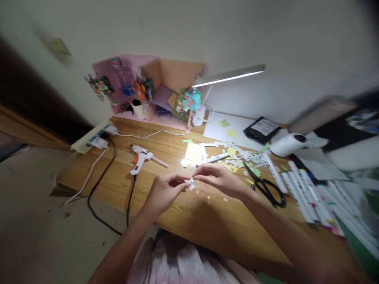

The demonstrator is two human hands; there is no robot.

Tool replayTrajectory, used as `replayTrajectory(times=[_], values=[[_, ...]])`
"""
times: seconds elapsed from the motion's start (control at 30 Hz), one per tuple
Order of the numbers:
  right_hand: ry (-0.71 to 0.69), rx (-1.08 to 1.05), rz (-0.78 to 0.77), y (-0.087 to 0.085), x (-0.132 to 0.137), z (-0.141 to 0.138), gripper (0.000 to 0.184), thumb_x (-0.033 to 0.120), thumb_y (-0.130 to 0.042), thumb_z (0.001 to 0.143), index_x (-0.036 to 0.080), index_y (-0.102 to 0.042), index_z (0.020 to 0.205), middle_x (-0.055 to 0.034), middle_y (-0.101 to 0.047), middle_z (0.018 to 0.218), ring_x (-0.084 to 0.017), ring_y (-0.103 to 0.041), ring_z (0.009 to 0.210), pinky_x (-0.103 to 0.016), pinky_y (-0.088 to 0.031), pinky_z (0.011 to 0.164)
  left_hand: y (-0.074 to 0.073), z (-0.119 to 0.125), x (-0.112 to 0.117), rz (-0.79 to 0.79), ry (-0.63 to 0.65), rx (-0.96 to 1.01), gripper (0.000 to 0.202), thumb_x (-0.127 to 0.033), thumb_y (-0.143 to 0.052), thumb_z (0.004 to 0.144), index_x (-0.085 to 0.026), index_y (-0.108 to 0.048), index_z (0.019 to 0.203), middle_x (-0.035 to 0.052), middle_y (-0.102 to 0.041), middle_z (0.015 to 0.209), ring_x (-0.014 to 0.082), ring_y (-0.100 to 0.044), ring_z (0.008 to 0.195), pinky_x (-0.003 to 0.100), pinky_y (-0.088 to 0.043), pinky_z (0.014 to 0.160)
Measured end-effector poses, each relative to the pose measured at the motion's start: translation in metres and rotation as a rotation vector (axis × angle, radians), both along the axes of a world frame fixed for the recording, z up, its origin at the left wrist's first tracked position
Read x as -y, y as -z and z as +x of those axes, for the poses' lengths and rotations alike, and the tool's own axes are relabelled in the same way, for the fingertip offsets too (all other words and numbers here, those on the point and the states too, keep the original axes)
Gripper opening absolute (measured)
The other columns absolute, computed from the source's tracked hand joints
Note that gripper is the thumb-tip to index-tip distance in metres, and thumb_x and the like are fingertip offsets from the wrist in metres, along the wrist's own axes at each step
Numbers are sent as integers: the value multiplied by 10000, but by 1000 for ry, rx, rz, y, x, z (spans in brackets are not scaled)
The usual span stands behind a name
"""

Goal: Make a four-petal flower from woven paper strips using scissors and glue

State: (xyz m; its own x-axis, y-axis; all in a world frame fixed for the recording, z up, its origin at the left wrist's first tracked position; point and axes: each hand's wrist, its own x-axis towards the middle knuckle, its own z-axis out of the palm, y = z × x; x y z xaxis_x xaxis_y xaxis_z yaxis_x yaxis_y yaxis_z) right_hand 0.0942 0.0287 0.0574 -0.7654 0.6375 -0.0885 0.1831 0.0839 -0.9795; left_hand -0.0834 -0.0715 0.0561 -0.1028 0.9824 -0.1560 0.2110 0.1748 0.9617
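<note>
Over the front middle of the wooden desk [174,150], my left hand [167,193] pinches a small white paper piece [192,185] between thumb and fingers. From the other side my right hand [217,177] has its fingertips closed at the same piece's edge; whether they grip it or something tiny on it I cannot make out. Just beyond the fingers lie a pale yellow sheet [195,152] and a white marker [213,159]. Black-handled scissors [263,187] rest by my right forearm. To the left lies a white glue gun [140,161] on its side.
Paper scraps [248,157] spread at the right rear. Several white markers [299,193] line the right side, near a paper roll [288,144]. A power strip [91,138] with trailing cords sits left. Behind stand a pink box [133,63] and a lit desk lamp [229,79].
</note>
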Motion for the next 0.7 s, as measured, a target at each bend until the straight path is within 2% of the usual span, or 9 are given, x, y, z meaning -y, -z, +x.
replayTrajectory(times=[0.17, 0.27, 0.37, 0.5, 0.57, 0.7], values=[[89, 19, -139, 17, 2, 58, 195, 350, -651, 787, 172, -716, 831, -48, -726, 809, -192, -651, 787, -341, -485, 755, 9, 46, -46, 44, 343, 20, 224, -243, -678, 751, -147, -630, 948, 35, -697, 694, 141, -652, 632, 220, -481, 588], [175, 63, -98, 25, 4, 82, 174, 340, -654, 787, 177, -711, 806, -39, -723, 799, -183, -642, 773, -322, -478, 736, 15, 65, -64, 59, 454, 0, 223, -220, -652, 767, -138, -603, 969, 40, -690, 692, 139, -646, 634, 218, -467, 586], [260, 122, 34, 30, 8, 98, 146, 308, -633, 809, 180, -700, 792, -30, -705, 791, -173, -618, 760, -303, -459, 716, 25, 79, -74, -3, 479, 61, 219, -264, -644, 777, -137, -603, 951, 42, -690, 729, 139, -642, 675, 223, -468, 625], [384, 122, 241, 40, 15, 107, 104, 256, -608, 833, 184, -659, 776, -20, -667, 765, -162, -601, 732, -290, -449, 694, 41, 89, -81, -155, 469, 125, 285, -400, -604, 796, -126, -637, 728, 15, -634, 647, 110, -573, 592, 207, -432, 574], [402, 87, 343, 47, 17, 109, 82, 231, -595, 844, 189, -645, 795, -24, -656, 777, -163, -602, 744, -294, -454, 710, 48, 90, -83, -197, 484, 123, 351, -441, -593, 793, -122, -635, 652, 9, -609, 604, 101, -539, 555, 203, -412, 544], [385, 61, 561, 54, 19, 110, 56, 196, -573, 861, 194, -629, 856, -38, -657, 785, -176, -590, 761, -318, -461, 718, 51, 89, -83, -265, 497, 154, 383, -478, -589, 785, -126, -653, 649, 16, -622, 621, 100, -538, 572, 201, -416, 554]])
